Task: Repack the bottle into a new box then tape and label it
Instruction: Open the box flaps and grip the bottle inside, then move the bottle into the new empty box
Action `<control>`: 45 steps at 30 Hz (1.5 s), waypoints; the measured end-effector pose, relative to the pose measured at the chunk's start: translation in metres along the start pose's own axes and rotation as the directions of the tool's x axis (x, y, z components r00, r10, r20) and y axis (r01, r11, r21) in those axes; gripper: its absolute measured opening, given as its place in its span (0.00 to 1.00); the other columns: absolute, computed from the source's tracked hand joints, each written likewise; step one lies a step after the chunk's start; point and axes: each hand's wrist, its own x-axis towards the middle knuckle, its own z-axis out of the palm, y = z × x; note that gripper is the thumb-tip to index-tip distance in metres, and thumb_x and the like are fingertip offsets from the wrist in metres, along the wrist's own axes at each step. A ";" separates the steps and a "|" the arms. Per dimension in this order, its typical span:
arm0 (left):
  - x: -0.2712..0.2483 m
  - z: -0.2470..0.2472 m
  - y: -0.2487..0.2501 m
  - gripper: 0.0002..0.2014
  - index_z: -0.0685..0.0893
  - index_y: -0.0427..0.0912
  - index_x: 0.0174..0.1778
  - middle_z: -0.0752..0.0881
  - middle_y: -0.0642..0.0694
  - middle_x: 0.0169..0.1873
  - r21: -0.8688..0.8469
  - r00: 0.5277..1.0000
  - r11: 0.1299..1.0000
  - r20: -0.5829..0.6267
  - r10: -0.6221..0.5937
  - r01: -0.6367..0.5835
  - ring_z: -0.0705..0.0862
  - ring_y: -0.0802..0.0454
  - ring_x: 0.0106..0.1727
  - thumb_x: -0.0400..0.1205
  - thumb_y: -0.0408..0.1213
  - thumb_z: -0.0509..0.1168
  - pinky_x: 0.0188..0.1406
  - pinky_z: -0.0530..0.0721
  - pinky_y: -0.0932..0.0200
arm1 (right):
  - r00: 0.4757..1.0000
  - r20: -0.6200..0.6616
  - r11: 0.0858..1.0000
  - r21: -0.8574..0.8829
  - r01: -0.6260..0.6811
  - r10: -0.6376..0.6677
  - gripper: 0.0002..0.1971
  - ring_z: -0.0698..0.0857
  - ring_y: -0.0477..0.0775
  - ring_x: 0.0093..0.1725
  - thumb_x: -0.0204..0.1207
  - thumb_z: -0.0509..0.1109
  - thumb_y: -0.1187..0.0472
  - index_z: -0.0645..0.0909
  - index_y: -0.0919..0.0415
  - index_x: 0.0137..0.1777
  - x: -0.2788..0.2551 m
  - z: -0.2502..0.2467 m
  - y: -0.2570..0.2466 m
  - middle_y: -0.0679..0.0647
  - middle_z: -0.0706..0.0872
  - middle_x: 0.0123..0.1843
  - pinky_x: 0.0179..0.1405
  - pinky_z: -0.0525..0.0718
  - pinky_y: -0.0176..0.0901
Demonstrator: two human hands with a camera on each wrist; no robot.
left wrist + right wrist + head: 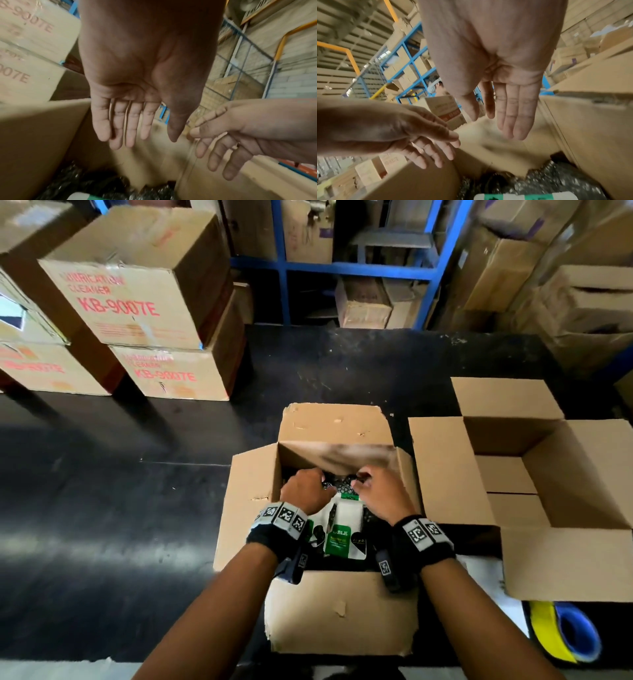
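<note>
A worn open cardboard box (251,501) stands on the dark table. Inside lies a white bottle with a green label (344,530), its top end in black bubble wrap (342,484). Both hands hover inside the box over the wrapped end. My left hand (323,486) is on the left and my right hand (363,479) on the right. In the left wrist view the left hand (159,136) has straight fingers and holds nothing. The right wrist view shows the right hand (493,125) likewise, above the bottle (513,196). A new empty box (582,474) stands open at the right.
A yellow and blue tape roll (568,635) lies at the table's near right edge, by a white sheet (486,573). Stacked printed cartons (137,302) fill the far left. Blue shelving (342,268) with boxes stands behind the table.
</note>
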 end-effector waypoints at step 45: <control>0.060 -0.011 0.011 0.42 0.70 0.48 0.78 0.85 0.35 0.67 0.009 0.993 0.997 0.094 -0.078 0.077 0.84 0.35 0.66 0.69 0.49 0.80 0.68 0.82 0.48 | 0.982 0.127 0.988 -0.084 -0.130 0.140 0.32 0.86 0.52 0.60 0.67 0.75 0.38 0.79 0.44 0.72 0.022 -0.026 0.004 0.44 0.85 0.64 0.56 0.86 0.43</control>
